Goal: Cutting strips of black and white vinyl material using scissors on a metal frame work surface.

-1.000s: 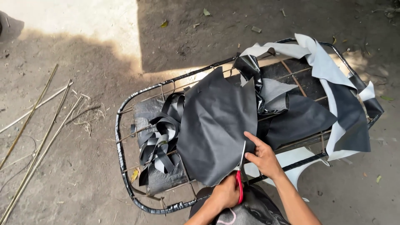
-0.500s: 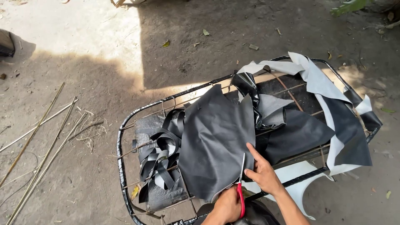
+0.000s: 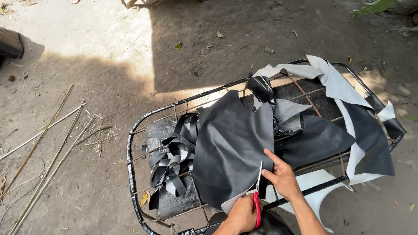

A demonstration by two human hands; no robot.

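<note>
Two hands working, and little has changed over the last second. My left hand (image 3: 241, 215) is still closed around the red-handled scissors (image 3: 258, 196), fingers wrapped through the handles. The blades point away from me into the near right edge of the black sheet (image 3: 230, 143). My right hand (image 3: 283, 178) still lies open and flat on that sheet just right of the blades, index finger stretched out along the cut line; it grips nothing. Against the earlier views, the blade tip seems to sit at about the same place on the sheet. I can't tell whether the cut has advanced, because the main shift is the camera tilting and not the hands. A pale sliver of the sheet's underside shows near the scissors, where the edge curls. The sheet stays draped over the middle of the wire rack (image 3: 130, 174), which sits on the dirt ground (image 3: 109, 52). A tangle of cut black strips (image 3: 172, 161) lies to its left inside the rack. A larger piece with a grey backing (image 3: 344, 87) hangs over the far right corner. Thin sticks (image 3: 48, 143) lie on the ground well off to the left, unmoved. My read: cutting is mid-stroke, with the sheet pinned and steady.
</note>
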